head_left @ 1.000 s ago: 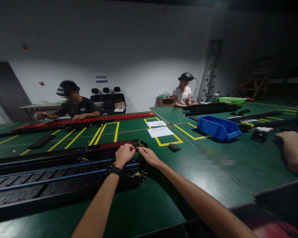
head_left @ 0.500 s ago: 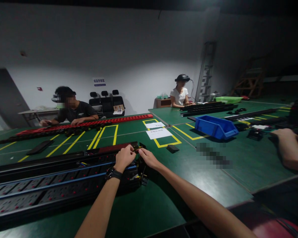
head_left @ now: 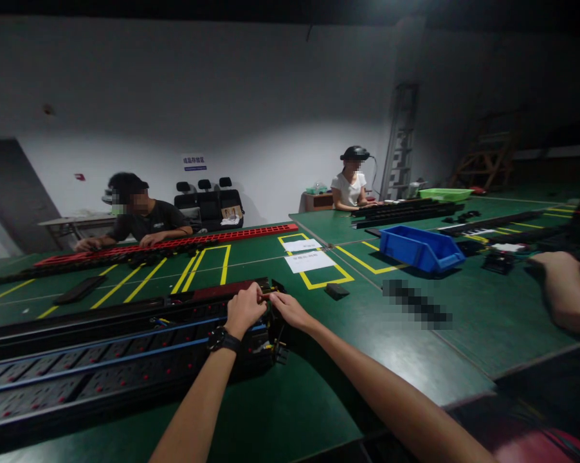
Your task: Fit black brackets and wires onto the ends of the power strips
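Observation:
A long black power strip assembly (head_left: pixel 101 360) with blue wires and red dots lies across the green table (head_left: pixel 280 411) in front of me. Its right end (head_left: pixel 271 321) is where both my hands meet. My left hand (head_left: pixel 244 310), with a black watch on the wrist, is closed in a pinch on a small part at that end. My right hand (head_left: pixel 290 310) is also pinched on the same end, fingertips touching the left hand's. What the fingers hold is too small to name.
A blue bin (head_left: pixel 422 247) and white papers (head_left: pixel 309 260) sit beyond, plus a small black block (head_left: pixel 337 290). One person works at a red strip (head_left: pixel 174 243) opposite; another sits at black strips (head_left: pixel 406 209). A co-worker's arm (head_left: pixel 567 289) reaches in at right.
Both hands stay pinched at the strip's end, with only slight finger shifts. The view has drifted a little.

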`<state>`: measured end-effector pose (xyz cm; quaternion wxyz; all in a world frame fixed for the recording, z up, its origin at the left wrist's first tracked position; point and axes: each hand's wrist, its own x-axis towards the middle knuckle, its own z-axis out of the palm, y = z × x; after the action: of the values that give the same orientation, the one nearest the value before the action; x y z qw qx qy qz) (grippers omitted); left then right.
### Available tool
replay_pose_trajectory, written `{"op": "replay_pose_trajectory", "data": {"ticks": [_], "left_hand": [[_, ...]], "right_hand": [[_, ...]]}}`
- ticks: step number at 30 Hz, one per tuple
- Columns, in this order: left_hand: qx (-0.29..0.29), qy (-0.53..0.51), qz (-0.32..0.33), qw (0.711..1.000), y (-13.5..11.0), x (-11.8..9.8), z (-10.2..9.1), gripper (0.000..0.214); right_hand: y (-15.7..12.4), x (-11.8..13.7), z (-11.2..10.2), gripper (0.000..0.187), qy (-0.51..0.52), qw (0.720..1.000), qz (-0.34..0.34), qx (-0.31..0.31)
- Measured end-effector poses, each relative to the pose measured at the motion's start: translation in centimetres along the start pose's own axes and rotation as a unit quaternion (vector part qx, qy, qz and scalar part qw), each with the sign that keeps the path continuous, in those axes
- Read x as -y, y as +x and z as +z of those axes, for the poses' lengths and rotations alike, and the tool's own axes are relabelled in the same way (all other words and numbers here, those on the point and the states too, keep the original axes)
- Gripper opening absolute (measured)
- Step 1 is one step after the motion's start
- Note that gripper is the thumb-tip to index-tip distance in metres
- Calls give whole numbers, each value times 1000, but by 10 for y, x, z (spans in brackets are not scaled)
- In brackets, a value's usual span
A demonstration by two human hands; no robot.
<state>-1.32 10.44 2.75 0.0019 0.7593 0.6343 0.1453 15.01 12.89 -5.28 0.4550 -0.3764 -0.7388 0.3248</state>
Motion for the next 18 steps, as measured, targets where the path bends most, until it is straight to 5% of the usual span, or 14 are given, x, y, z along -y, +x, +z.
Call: {"op": "replay_pose_trajectory", "data": {"ticks": [6,11,14,18], "left_hand": [[5,18,-20,1000,-3,-2,-3,27],[16,42,-15,999,-2,-3,-3,31],[18,58,-6,998,-1,-4,-3,30],[19,52,2,998,-2,-4,-4,27]], "right_hand": [[3,6,-30,42,-66,983,57,-159],[-12,17,-110,34,-300,890,185,-289],[-30,16,-150,33,-391,826,305,-269],[-43,-1,-170,37,-371,816,410,-169]]}}
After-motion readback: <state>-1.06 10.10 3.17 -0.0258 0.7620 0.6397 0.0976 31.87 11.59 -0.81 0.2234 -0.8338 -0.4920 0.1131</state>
